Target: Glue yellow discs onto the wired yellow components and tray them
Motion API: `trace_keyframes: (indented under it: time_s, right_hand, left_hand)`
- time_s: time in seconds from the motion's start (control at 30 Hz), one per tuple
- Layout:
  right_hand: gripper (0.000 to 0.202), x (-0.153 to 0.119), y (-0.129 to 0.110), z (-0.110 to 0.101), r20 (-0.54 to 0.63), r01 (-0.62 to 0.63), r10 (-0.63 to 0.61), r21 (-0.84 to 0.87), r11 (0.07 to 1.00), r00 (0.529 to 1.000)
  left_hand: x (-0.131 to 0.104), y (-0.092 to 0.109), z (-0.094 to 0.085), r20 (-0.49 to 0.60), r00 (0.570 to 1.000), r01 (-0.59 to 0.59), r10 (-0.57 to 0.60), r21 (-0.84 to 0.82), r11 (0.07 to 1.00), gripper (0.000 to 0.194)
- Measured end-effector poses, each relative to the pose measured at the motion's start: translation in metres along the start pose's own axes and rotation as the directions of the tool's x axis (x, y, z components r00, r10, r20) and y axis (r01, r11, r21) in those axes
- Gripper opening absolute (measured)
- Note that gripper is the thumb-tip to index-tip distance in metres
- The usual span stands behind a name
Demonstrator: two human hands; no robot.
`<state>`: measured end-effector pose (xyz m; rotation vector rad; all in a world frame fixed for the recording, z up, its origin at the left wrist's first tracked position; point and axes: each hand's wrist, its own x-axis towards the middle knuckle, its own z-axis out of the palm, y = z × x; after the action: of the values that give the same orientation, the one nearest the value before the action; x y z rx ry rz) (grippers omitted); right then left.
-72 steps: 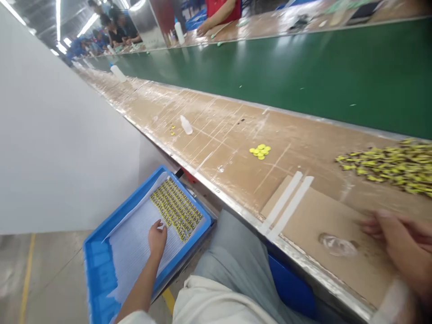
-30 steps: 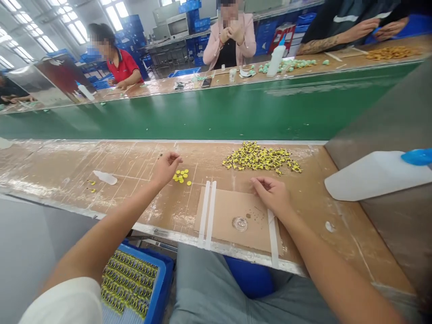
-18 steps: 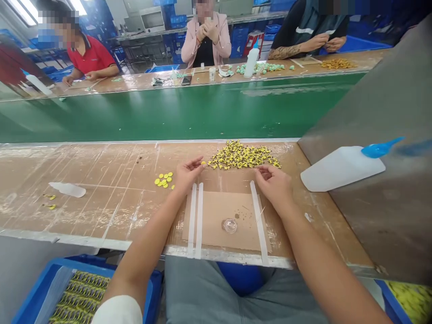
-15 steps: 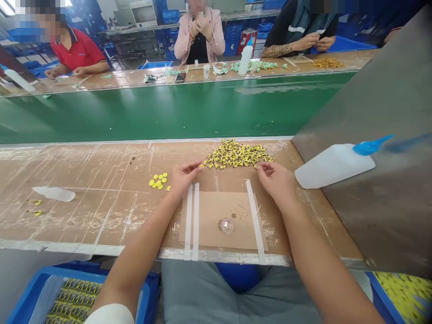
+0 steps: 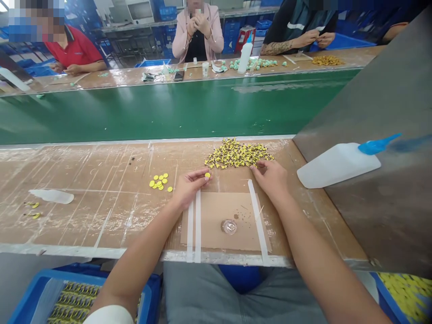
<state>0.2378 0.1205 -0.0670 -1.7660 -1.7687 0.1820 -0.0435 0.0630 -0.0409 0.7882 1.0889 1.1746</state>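
A yellow disc [image 5: 207, 175] is pinched between the thumb and fingers of my left hand [image 5: 189, 186], just above the cardboard's upper left corner. My right hand [image 5: 272, 179] has its thumb and forefinger pressed together at the lower right edge of a pile of small yellow-and-black pieces [image 5: 232, 154]; what lies between those fingertips is too small to make out. Left of my left hand lie several more yellow discs [image 5: 158, 181]. A cardboard sheet [image 5: 216, 211], taped down with white strips, carries a small clear round dish [image 5: 229, 227].
A white bottle with a blue nozzle [image 5: 337, 165] leans by the metal panel [image 5: 381, 103] at right. Another translucent bottle [image 5: 52, 195] lies at left. Blue bins [image 5: 30, 292] stand below the table. Beyond the green belt [image 5: 162, 112], several people sit at another bench.
My left hand has drawn back from the pile, down and slightly right, with the yellow disc now showing plainly. My right hand's fingertips have shifted a little left along the pile's edge.
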Motion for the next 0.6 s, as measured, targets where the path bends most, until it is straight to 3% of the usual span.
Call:
trace_keyframes:
  time_s: [0.4, 0.6]
  right_hand:
    - [0.028, 0.000, 0.003, -0.003, 0.099, -0.020, 0.000, 0.196, 0.980, 0.995]
    - [0.025, -0.014, -0.013, -0.013, 0.050, -0.011, -0.007, 0.361, 0.932, 0.999]
  left_hand:
    - [-0.001, -0.005, 0.001, 0.009, 1.000, -0.006, 0.005, 0.161, 0.987, 0.049]
    - [-0.002, -0.006, 0.005, 0.028, 1.000, -0.001, -0.003, 0.161, 0.987, 0.045]
